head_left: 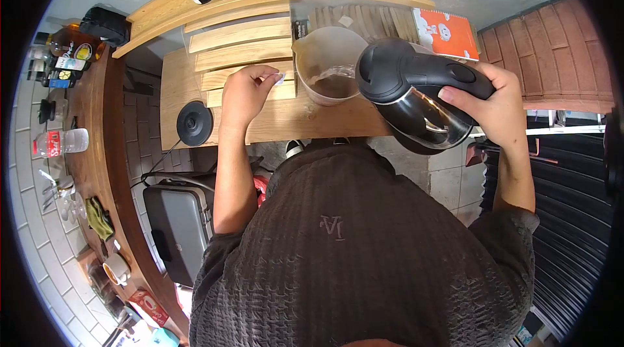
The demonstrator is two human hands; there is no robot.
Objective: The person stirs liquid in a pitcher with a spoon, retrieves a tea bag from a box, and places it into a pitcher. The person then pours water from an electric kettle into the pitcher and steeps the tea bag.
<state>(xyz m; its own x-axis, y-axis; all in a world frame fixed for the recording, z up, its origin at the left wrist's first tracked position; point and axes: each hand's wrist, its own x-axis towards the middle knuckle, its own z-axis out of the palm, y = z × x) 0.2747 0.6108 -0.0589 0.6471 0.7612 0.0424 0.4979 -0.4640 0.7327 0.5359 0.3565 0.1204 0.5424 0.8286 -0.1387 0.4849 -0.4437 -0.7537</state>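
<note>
1. Step in hand, by the look of it: pouring; kettle (403,83) tipped over the jug (328,41), a clear stream running inside the rim
2. Right hand (499,103) clamped round the kettle handle, thumb along the near side
3. Left hand (246,90) beside the jug, thumb and finger pinched together on a small white tag (279,78), too small to read
4. Next move, my judgement: calls for a steady right wrist to control the flow, tag kept clear of the stream
5. Kettle: black lid and handle, shiny see-through body, held above the table's (279,117) front edge; its round base (195,124) sits apart, at the left
6. Jug: cloudy, see-through, brownish inside, on the table; whether the spout touches it, cannot tell
</note>
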